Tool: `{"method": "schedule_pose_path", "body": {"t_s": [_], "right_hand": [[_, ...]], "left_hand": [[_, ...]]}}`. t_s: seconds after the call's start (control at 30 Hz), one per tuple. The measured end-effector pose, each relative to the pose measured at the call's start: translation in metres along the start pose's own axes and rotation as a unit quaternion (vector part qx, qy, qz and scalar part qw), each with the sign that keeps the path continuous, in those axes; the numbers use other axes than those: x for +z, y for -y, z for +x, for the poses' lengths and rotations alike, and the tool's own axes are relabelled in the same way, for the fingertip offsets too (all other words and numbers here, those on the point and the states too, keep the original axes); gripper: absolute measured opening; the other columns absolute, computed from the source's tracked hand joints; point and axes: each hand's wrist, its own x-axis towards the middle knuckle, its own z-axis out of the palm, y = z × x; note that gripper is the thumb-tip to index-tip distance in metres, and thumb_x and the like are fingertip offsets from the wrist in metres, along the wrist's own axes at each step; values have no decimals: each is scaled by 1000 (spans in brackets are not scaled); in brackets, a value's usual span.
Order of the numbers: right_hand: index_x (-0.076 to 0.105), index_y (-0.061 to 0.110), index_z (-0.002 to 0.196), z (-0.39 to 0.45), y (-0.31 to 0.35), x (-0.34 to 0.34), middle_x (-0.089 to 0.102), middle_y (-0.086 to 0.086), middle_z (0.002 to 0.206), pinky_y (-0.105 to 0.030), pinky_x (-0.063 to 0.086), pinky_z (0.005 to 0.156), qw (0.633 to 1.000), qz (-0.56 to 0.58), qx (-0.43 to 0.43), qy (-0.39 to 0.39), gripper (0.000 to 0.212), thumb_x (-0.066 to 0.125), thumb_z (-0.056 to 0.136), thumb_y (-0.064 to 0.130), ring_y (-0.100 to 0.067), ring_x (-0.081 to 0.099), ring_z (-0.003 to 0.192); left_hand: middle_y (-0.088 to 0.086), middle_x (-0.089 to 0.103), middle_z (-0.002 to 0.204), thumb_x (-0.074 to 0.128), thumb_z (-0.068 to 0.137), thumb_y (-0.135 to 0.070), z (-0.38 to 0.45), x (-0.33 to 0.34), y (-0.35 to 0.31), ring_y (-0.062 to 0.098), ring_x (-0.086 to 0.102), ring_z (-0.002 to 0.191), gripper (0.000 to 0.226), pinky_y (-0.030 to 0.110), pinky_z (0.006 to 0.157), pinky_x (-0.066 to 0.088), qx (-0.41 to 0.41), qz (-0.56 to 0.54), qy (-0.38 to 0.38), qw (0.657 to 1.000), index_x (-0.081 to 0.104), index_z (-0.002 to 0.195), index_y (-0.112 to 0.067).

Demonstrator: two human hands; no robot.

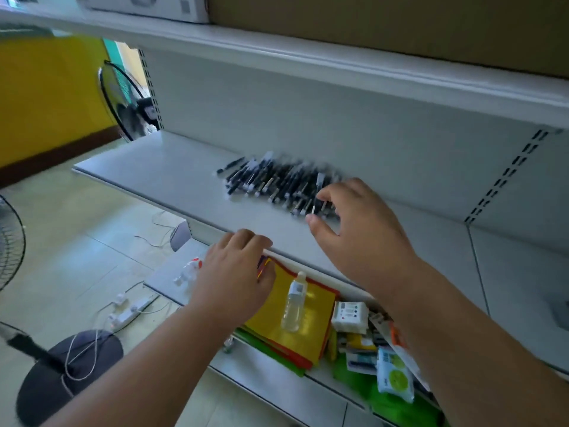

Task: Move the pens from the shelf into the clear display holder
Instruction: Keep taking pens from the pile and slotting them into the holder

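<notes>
pens (277,183): motion-blurred, can't count them or read any print. Right end of pile hidden behind right hand (360,232); whether its fingers touch a pen, can't tell. left hand (234,272) fingertips curl over the shelf (172,177) edge, undersides hidden; it also covers part of the yellow folders (295,322) and the white toy (187,271). Box (400,23) on top shelf cut by top edge. Fan (9,241) cut by left edge. Bottle (294,303) label too small to read.

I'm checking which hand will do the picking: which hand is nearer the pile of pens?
Right. The right hand is at the pile of pens, fingertips at its near end. The left hand is lower, at the shelf's front edge.
</notes>
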Motion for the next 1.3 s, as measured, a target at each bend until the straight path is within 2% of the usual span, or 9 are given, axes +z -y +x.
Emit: {"method": "schedule_pose_path", "body": {"t_s": [0.23,0.3,0.47,0.7,0.77,0.87,0.97,1.17,1.3], "right_hand": [[57,20,123,76,6,39,54,1,120,-34,47,87,999,36,-19,-1,38,57,93,43,-17,55,105],[57,22,123,92,12,47,54,3,121,-33,48,85,999,46,-17,2,37,57,93,45,-16,56,105],[59,22,118,128,21,68,54,6,113,-24,40,77,999,44,-7,-11,33,59,92,42,-10,56,94],[60,22,114,165,47,102,53,7,105,-31,47,78,996,19,77,-37,31,61,90,42,-13,58,87],[61,20,113,173,53,110,54,6,103,-30,47,77,993,5,100,-57,31,60,89,41,-14,58,86],[63,19,113,175,61,120,48,12,98,-24,38,74,986,-4,141,-83,31,61,89,39,-11,56,88],[64,17,112,171,67,124,53,10,99,-22,36,76,980,-12,175,-92,29,62,90,37,-10,56,91],[65,14,107,172,73,126,55,7,96,-24,38,75,969,-24,208,-129,22,61,91,30,-12,56,88],[64,18,108,166,73,126,54,10,96,-24,39,72,962,-21,235,-136,26,57,90,37,-9,54,87]], "left_hand": [[-5,61,110,43,88,-46,59,0,33,23,57,104,42,42,87,51,0,3,-2,1000,63,119,-25],[-5,61,112,41,89,-47,74,-1,47,23,56,105,45,43,89,50,-6,7,4,1000,62,120,-24],[-1,61,116,54,93,-36,122,3,93,26,55,112,31,41,95,47,-18,-20,-3,1000,61,121,-23],[4,63,109,62,90,-26,204,17,165,32,56,105,26,42,89,47,35,-67,7,997,66,115,-22],[3,61,113,62,89,-29,223,19,177,31,53,108,27,40,88,43,63,-51,18,997,66,116,-27],[-1,53,129,55,91,-39,241,23,190,28,45,120,30,39,98,36,92,-7,65,994,62,120,-36],[0,50,134,52,91,-43,254,26,196,27,41,124,33,39,101,34,104,-2,115,988,59,123,-38],[7,49,129,61,86,-42,273,28,197,31,44,121,50,38,98,37,62,-73,148,984,48,129,-21],[13,52,128,57,87,-38,278,24,200,35,48,118,51,39,94,41,63,-34,179,981,46,130,-12]]}}
